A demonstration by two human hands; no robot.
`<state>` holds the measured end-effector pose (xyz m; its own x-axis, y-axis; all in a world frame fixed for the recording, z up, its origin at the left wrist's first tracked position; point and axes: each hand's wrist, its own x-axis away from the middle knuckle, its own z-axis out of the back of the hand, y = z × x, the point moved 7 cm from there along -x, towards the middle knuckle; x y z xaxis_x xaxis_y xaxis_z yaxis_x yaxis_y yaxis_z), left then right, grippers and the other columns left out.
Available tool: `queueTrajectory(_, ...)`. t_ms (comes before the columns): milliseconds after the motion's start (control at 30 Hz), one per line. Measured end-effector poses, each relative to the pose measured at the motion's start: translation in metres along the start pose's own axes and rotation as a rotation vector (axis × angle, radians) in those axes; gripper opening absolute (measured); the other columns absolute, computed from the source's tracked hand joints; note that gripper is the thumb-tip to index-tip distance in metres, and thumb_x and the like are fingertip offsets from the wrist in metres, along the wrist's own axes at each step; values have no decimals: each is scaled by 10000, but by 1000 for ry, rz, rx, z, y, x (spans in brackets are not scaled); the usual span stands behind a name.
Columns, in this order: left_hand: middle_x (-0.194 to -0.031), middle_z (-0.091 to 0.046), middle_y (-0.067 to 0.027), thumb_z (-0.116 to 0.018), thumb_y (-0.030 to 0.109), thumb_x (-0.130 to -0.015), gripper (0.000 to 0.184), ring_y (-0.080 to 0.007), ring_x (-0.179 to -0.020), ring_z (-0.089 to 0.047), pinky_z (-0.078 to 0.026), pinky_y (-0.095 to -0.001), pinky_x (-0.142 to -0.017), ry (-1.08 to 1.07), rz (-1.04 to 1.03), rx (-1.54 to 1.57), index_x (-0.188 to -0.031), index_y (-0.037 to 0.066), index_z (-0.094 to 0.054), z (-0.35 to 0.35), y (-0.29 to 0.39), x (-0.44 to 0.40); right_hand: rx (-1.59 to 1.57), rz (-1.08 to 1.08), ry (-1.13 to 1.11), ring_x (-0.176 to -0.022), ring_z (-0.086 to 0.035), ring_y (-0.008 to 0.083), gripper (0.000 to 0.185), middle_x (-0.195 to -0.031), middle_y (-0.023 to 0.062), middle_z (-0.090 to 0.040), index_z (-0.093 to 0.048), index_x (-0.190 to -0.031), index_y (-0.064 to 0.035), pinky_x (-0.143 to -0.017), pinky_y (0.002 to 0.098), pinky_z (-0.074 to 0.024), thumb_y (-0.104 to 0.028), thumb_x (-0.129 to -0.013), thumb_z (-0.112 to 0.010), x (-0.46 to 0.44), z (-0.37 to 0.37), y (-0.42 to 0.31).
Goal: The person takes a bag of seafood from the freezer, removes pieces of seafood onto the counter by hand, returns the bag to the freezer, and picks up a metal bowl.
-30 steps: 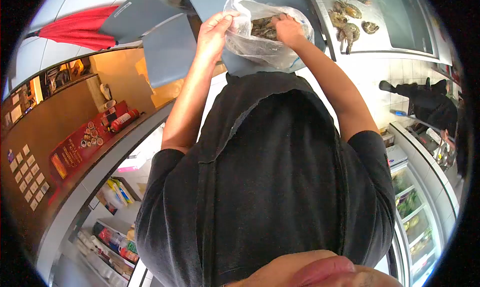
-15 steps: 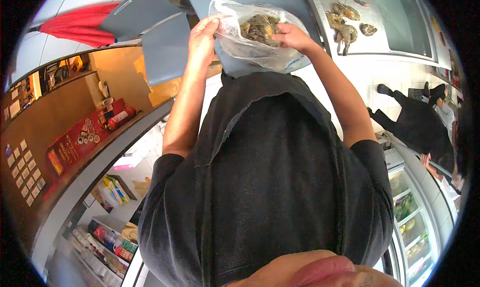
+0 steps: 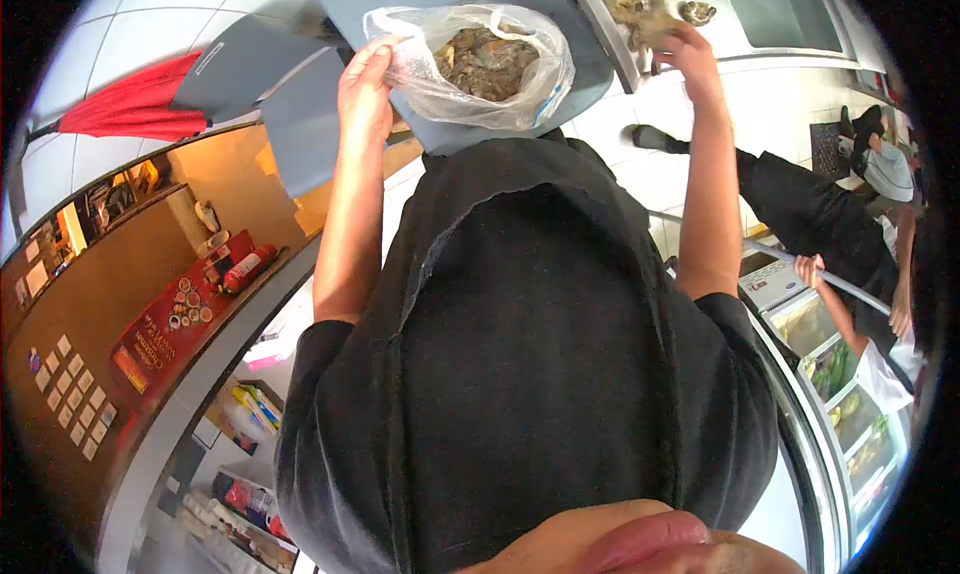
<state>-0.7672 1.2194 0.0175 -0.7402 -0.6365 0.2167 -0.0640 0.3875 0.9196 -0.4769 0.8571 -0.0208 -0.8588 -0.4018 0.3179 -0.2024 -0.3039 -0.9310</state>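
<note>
A clear plastic bag (image 3: 410, 79) holding several rough brown oysters (image 3: 488, 64) sits on a blue-grey chair seat (image 3: 350, 9), its mouth spread open. My left hand (image 3: 366, 92) pinches the bag's left rim between thumb and fingers. Out to the right, my right hand (image 3: 692, 66) is over the edge of a metal counter, its fingers closed around an oyster (image 3: 652, 36), slightly smeared by motion. Other loose oysters (image 3: 622, 6) lie just beyond those fingers, and a single oyster (image 3: 697, 13) rests apart to their right.
The pale metal counter (image 3: 745, 42) has a dark glassy panel (image 3: 790, 9). Another person (image 3: 820, 214) in dark clothes grips a long pole (image 3: 840, 282) at right, near a glass-fronted fridge (image 3: 835, 364). At left are another chair (image 3: 235, 69) and a red umbrella (image 3: 135, 104).
My right hand has left the bag and moved right to the oysters on the counter, taking hold of one. My left hand still grips the rim. The other person has shifted closer.
</note>
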Motion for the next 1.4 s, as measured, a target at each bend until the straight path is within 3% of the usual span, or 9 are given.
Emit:
queueTrajectory(133,-923,-666,-48,-568,96,-916,160,-124,-816,-598,-474,-271,-729,-9,-2,-21,-1015,9,-659,-9,-1,7,208,-114,302,-948,-634,213,405,-1036,151,-653,-565,-1205,32,-789,308,-536,-111,-827,-593,-25,63,38)
queueTrajectory(267,-904,-665,-37,-572,91,-911,155,-114,-795,-591,-468,-262,-737,6,10,-80,-1007,10,-664,-6,-2,11,1115,169,639,-958,-645,281,405,-1049,146,-669,-602,-1194,-33,-844,333,-494,-184,-819,-617,-10,56,5)
queueTrajectory(367,-901,-666,-35,-574,89,-910,153,-106,-800,-586,-461,-254,-742,19,-7,-95,-1002,11,-667,-6,3,13,704,544,487,-932,-649,275,334,-1000,136,-680,-652,-1110,-41,-814,323,-498,-224,-833,-622,6,0,-32)
queueTrajectory(467,-946,-661,-40,-576,104,-907,167,-125,-859,-588,-447,-275,-807,18,-8,-98,-1024,13,-655,-3,0,12,422,661,-240,-865,-655,239,237,-948,119,-684,-676,-1044,-74,-778,309,-500,-183,-843,-614,38,-146,-47)
queueTrajectory(567,-969,-660,-40,-575,109,-907,173,-128,-886,-587,-439,-280,-835,14,-13,-151,-1027,12,-652,-3,1,12,903,646,-561,-873,-649,318,149,-961,137,-682,-645,-890,-5,-778,389,-514,-94,-793,-575,54,-258,-25)
queueTrajectory(1000,-914,-660,-28,-566,109,-920,169,-101,-826,-565,-436,-252,-776,90,-54,-116,-1011,11,-669,18,7,21,1220,153,-666,-1071,-578,369,424,-1081,253,-600,-536,-1158,-50,-879,446,-474,-142,-747,-584,5,-287,56)
queueTrajectory(1100,-916,-658,-26,-566,109,-919,170,-104,-831,-567,-437,-257,-777,106,-39,-109,-1013,7,-665,23,7,20,845,455,-653,-1090,-551,365,417,-1109,247,-579,-560,-1160,-55,-893,443,-453,-178,-762,-574,13,-276,46)
queueTrajectory(1233,-913,-655,-22,-562,107,-919,167,-107,-834,-570,-438,-259,-773,112,-29,-107,-1011,14,-665,28,0,15,609,254,-592,-1021,-584,332,550,-1070,201,-617,-541,-1214,-24,-880,381,-459,-321,-776,-693,26,-259,10)
queueTrajectory(1400,-910,-656,-27,-559,104,-921,160,-109,-835,-576,-445,-255,-762,77,-20,-58,-1003,18,-666,26,-3,3,-284,76,-802,-1005,-575,151,596,-1157,79,-601,-433,-1369,-37,-905,288,-437,47,-811,-624,58,-256,-37)
